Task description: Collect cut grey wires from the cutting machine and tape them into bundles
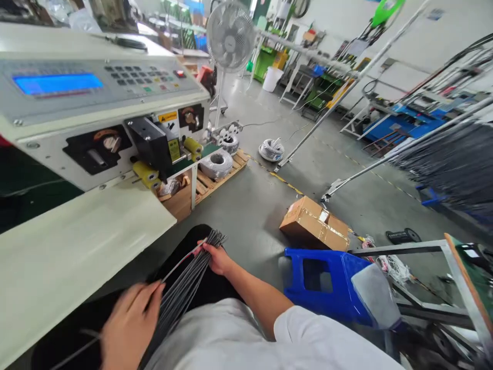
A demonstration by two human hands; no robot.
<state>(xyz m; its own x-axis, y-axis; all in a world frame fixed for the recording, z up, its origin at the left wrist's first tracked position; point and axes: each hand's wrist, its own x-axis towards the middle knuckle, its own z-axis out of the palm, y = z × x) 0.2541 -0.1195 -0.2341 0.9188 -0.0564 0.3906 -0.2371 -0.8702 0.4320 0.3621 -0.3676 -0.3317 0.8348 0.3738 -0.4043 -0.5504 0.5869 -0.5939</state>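
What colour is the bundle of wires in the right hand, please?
The bundle of wires is dark grey, best seen in the head view.

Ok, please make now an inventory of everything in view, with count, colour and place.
Wire bundle: one, dark grey, bottom centre
Machine: one, whitish, left
Chute: one, cream, below the machine
Fan: one, grey, behind the machine
Wire coils: at least three, grey, upper centre
Pallet: one, wood-coloured, upper centre
Bucket: one, white, background
Taped box: one, brown, right of centre
Open box: one, brown, below the machine
Plastic stool: one, blue, nearer than the taped box
Spool: one, black, right
Strands: too many to count, dark, right edge
Background equipment: several, green and blue, top right
Shirt: one, white, bottom
Left hand: one, bare, blurred, lower left
Right hand: one, bare, around the bundle
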